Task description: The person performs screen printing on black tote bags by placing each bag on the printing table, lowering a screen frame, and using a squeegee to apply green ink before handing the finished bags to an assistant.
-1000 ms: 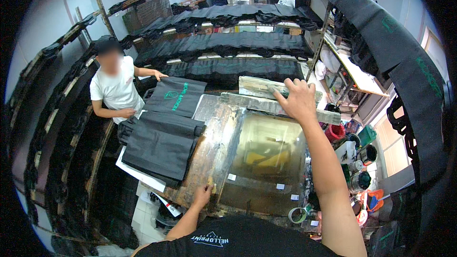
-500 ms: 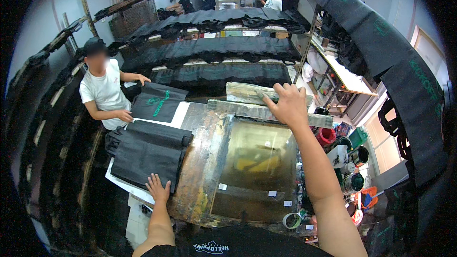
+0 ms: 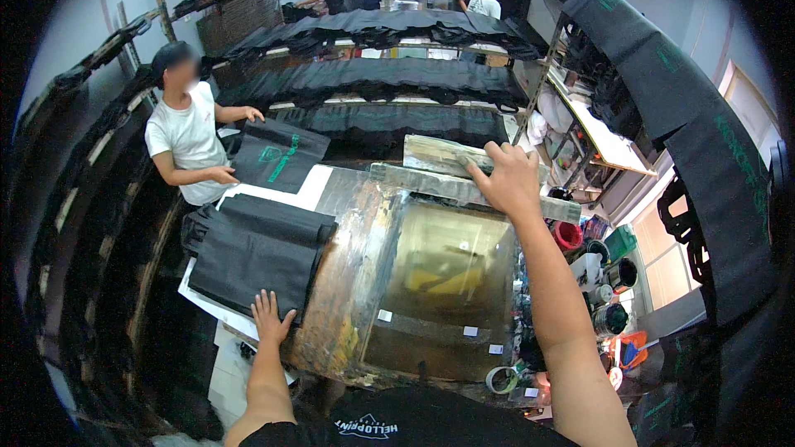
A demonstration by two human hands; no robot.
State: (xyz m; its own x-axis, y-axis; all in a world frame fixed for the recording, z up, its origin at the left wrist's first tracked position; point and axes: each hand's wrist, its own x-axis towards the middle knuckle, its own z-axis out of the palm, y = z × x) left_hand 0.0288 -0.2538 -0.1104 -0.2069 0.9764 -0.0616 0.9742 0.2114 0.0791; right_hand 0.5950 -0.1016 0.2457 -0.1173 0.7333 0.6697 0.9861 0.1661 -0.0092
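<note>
My left hand (image 3: 270, 319) lies with spread fingers on the near edge of a stack of black fabric bags (image 3: 257, 240). Its fingertips rest on the top bag. My right hand (image 3: 507, 178) is curled over the right end of a pale, paint-stained wooden board (image 3: 443, 154), its thumb on the near side. Just below that board, a long worn wooden bar (image 3: 414, 180) crosses the far edge of a screen printing frame (image 3: 383, 314). The frame's mesh (image 3: 451, 240) is yellowish and see-through, with small white labels near its lower edge.
Across the table at left, a co-worker (image 3: 186, 141) in a white shirt holds a black bag with a green print (image 3: 281, 157). Paint cans (image 3: 611, 319) and a red bucket (image 3: 567, 236) crowd the right side. A tape roll (image 3: 502, 379) sits near me. Racks of black bags (image 3: 364, 79) stand behind.
The co-worker's printed bag has been raised and tilted off the table. My hands keep their places on the bag stack and the board; the whole view has shifted slightly.
</note>
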